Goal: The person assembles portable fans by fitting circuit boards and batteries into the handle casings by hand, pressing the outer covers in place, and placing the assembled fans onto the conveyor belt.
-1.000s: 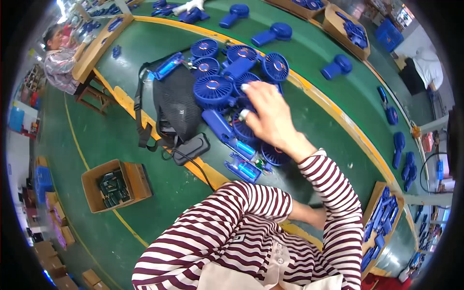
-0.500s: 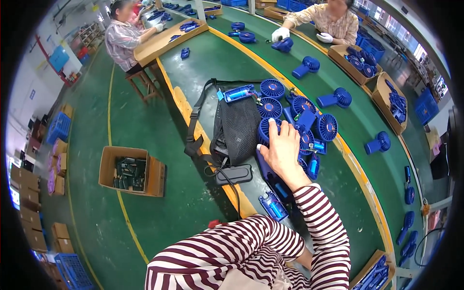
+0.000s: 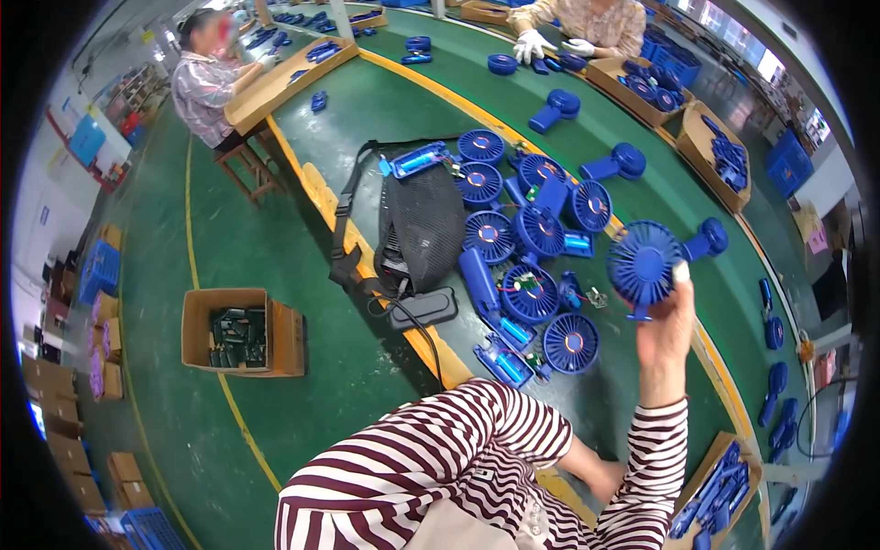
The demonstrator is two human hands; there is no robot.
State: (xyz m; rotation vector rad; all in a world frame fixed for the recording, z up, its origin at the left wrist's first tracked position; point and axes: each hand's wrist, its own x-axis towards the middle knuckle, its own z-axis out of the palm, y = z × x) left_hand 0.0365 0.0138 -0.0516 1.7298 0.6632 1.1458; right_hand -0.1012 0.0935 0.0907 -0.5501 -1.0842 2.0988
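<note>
My right hand [image 3: 669, 332] is raised over the right side of the bench, gripping a blue handheld fan [image 3: 645, 264] by its lower part, with the round grille upward. Left of it lies a pile of blue fans [image 3: 539, 231], some with light-blue battery cells and small green circuit boards exposed. One loose fan head [image 3: 570, 344] rests at the near end of the pile. My left arm is bent across my body; the left hand [image 3: 602, 478] shows only partly behind my right sleeve, its fingers hidden.
A black mesh bag [image 3: 422, 229] and dark case [image 3: 423, 308] lie left of the pile. More fans [image 3: 616, 162] sit along the green belt. A carton [image 3: 243, 371] stands on the floor; a box of blue parts [image 3: 715, 490] is at lower right. Two co-workers [image 3: 587, 27] [image 3: 206, 87] sit beyond.
My right hand has moved from the pile to the right and up, and now holds a fan. The view has shifted slightly. The far co-worker's gloved hand has moved to other fans.
</note>
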